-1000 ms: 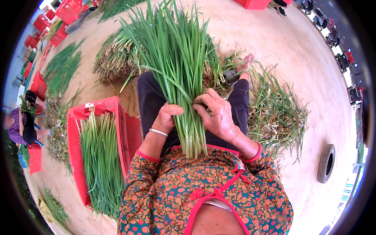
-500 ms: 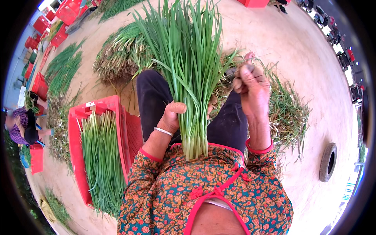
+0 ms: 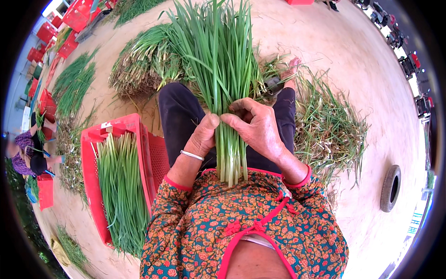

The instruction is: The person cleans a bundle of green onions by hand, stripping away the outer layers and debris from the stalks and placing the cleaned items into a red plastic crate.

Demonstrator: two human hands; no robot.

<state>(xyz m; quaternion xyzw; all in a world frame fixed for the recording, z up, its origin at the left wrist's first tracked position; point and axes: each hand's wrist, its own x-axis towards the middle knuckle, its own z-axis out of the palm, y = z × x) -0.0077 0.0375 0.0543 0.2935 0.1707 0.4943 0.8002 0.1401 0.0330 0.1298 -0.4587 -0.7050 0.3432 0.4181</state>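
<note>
My left hand [image 3: 202,135] is closed round the middle of a thick bunch of garlic chives [image 3: 223,69], its thumb lying across the front. The green leaves fan out away from me, and the pale cut ends [image 3: 231,172] hang near my waist. At the same height my right hand [image 3: 258,125] is on the bunch from the other side, thumb and forefinger pinching at the leaves beside my left thumb. The fingers of my left hand are hidden behind the stems.
A red plastic crate [image 3: 88,172] to my left holds trimmed chives [image 3: 121,181]. A pile of untrimmed chives [image 3: 144,65] lies ahead, leaf waste [image 3: 330,130] to the right. A tyre [image 3: 390,188] lies far right. Another person [image 3: 30,149] sits far left.
My right hand has come in from the right, down and leftward, and now pinches at the bunch. My left hand keeps its hold in nearly the same place.
</note>
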